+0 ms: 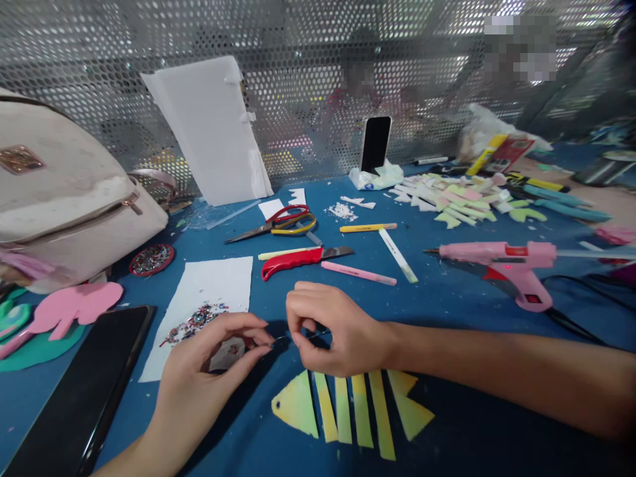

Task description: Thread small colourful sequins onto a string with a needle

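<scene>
My left hand (pixel 213 371) is closed in a pinch at the end of a thin thread or wire (pixel 282 338), beside a white paper (pixel 226 275) bearing a pile of small coloured beads (pixel 196 321). Thumb and fingers of my right hand (pixel 330 331) pinch the same thin strand a little to the right. Just below my right hand lies a yellow-green paper fish, cut into a head piece (pixel 298 405), several separate strips (pixel 362 411) and a tail piece (pixel 411 407). Whether a bead is on the strand is too small to tell.
Red-handled knife (pixel 293 262), scissors (pixel 278 224) and markers (pixel 358 273) lie beyond my hands. A pink glue gun (pixel 501 258) with its cable is at right, paper scraps (pixel 462 199) behind it. A phone (pixel 84 391) and a backpack (pixel 64 192) are at left.
</scene>
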A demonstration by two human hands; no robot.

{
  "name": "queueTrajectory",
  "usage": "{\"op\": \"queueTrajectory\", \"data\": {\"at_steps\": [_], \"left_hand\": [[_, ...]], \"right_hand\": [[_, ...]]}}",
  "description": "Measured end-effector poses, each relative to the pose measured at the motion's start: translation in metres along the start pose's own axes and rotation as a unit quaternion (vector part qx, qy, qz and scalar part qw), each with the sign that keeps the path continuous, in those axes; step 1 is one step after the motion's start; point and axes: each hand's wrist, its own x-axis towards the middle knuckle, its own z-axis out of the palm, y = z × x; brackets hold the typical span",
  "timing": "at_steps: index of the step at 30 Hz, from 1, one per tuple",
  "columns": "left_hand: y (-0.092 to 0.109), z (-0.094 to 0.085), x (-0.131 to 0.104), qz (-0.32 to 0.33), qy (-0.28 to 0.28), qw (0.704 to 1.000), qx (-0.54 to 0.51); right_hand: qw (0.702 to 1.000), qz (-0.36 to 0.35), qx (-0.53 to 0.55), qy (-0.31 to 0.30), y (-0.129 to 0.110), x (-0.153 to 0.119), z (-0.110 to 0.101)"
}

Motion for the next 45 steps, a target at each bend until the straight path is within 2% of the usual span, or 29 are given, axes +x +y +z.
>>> {"op": "queueTrajectory", "data": {"at_steps": [7,15,23,39,45], "left_hand": [[0.0012,0.0007,0.0007,0.009,0.007,1.000,0.004],[0.0040,0.0006,-0.0005,-0.022,0.013,1.000,0.000],[0.0030,0.0006,0.0002,0.000,0.007,1.000,0.000],[0.0058,0.0012,0.0009,-0.004,0.012,1.000,-0.018],[0.0058,0.0009,0.0010,-0.002,0.011,1.000,-0.015]], "right_hand": [[1.000,-0.009,-0.015,0.009,-0.0017,0.0005,0.0005],[0.998,-0.036,-0.049,0.000,-0.0005,-0.0016,0.0008],[0.994,-0.067,-0.089,0.001,-0.0001,-0.0029,0.0015],[0.961,-0.125,-0.248,0.007,-0.0044,-0.0041,0.0010],[0.958,-0.132,-0.255,0.008,-0.0053,-0.0036,0.0009]]}}
